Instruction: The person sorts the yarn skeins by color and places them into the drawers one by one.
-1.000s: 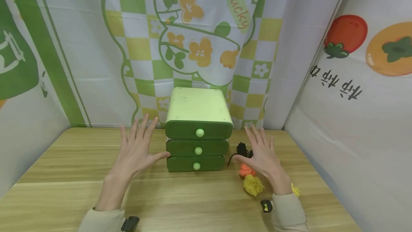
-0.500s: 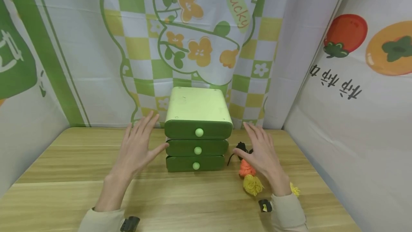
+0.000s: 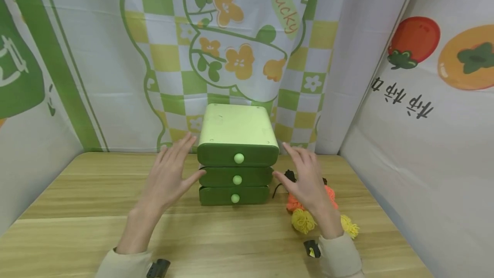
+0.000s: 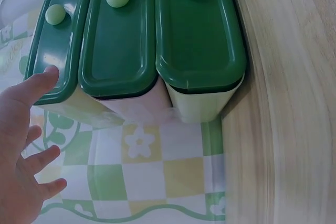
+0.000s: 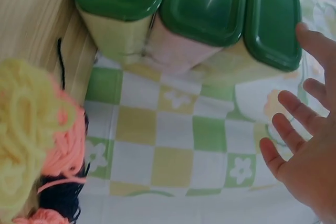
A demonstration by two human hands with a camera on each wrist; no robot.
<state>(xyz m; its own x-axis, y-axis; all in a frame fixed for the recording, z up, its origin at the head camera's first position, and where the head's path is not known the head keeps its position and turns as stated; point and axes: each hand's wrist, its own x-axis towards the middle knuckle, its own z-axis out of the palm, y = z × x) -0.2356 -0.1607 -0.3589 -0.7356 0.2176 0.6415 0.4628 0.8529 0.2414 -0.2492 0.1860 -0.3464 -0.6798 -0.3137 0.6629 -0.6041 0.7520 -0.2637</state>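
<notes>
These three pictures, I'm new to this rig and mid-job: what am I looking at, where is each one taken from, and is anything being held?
No machine here: a person's two bare hands. The wide picture comes from a head-worn camera; the two close ones come from cameras on each wrist, so they look tilted. On the wooden table stands a green three-drawer box, drawers shut. The left hand and right hand are spread open on either side of it, holding nothing; the left thumb seems at or near the box's edge. By the right hand lie yarn bundles: yellow, orange and black.
</notes>
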